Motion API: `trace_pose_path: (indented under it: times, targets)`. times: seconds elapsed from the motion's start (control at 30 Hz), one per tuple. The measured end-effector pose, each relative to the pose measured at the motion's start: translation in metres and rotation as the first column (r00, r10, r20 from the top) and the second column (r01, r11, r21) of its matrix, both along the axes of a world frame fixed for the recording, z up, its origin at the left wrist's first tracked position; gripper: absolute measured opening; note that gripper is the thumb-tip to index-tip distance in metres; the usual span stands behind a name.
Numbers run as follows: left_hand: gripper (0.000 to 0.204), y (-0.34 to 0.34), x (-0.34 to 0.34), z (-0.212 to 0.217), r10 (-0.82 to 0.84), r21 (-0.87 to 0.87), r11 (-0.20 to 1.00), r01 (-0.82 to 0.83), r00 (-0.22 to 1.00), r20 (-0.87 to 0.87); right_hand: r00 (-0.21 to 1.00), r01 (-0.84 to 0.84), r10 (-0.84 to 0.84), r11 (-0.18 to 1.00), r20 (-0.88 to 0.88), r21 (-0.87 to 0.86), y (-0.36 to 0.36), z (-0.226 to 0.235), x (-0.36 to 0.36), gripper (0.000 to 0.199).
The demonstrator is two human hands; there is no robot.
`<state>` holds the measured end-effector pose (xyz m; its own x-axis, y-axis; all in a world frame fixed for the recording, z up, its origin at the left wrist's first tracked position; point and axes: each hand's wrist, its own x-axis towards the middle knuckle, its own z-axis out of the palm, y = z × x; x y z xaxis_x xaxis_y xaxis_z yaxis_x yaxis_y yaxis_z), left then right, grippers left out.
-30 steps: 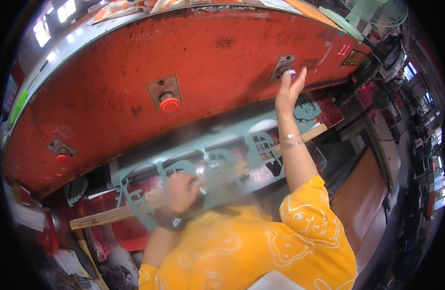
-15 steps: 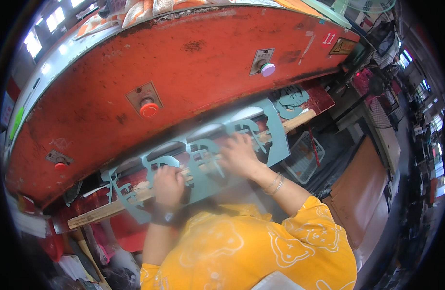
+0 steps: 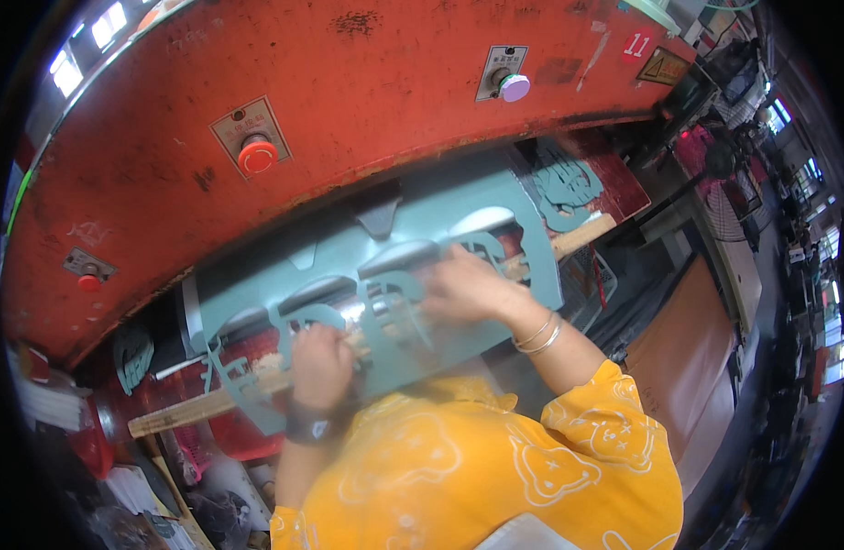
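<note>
A grey-green sheet [image 3: 470, 341] with several shaped cut-outs slopes across the front of the machine bed, over a wooden strip [image 3: 179, 413]. At its left-middle, my left hand [image 3: 321, 365], with a dark band on the wrist, is closed on the sheet beside a cut-out. Farther right, my right hand [image 3: 472, 286], with thin bangles, reaches down at another cut-out. Its fingers are bent and partly blurred; whatever lies between them is hidden. Loose cut pieces of the same colour [image 3: 567, 183] lie at the far right of the bed.
A red machine front [image 3: 367, 101] stands close beyond the sheet, carrying a red button [image 3: 257, 156], a lilac button [image 3: 514, 88] and a smaller red button [image 3: 89, 278]. A small cut piece [image 3: 133, 356] lies at the bed's left. A brown board [image 3: 683, 357] leans at the right.
The view has tipped downward, so more of the sheet's far part shows beneath the machine front. My right hand's fingers have bent in; my left hand stays at nearly the same place.
</note>
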<state>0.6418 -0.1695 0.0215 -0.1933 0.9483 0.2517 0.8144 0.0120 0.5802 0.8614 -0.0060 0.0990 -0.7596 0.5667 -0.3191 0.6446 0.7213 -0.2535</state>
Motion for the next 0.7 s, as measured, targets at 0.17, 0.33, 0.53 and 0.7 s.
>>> trace_pose_path:
  times: [0.17,0.33,0.53,0.7]
  targets:
    - [0.014,0.018,-0.031,0.038,-0.175,-0.209,0.962,0.176,0.984,0.026,0.813,0.291,-0.356,0.934,-0.460,-0.208,0.061,0.018,-0.049,0.051]
    - [0.037,0.091,-0.063,0.056,0.028,0.024,0.999,-0.033,0.981,0.191,0.905,0.332,-0.221,0.901,-0.363,0.281,0.069,-0.016,-0.122,0.085]
    - [0.056,0.160,-0.062,0.023,-0.067,-0.074,0.996,0.055,0.984,-0.166,0.830,0.421,-0.287,0.884,-0.478,0.201,0.082,-0.029,-0.126,0.071]
    - [0.057,0.155,-0.063,0.012,-0.081,0.033,0.996,0.086,0.985,-0.151,0.715,0.417,-0.322,0.909,-0.621,0.008,0.092,-0.012,-0.108,0.070]
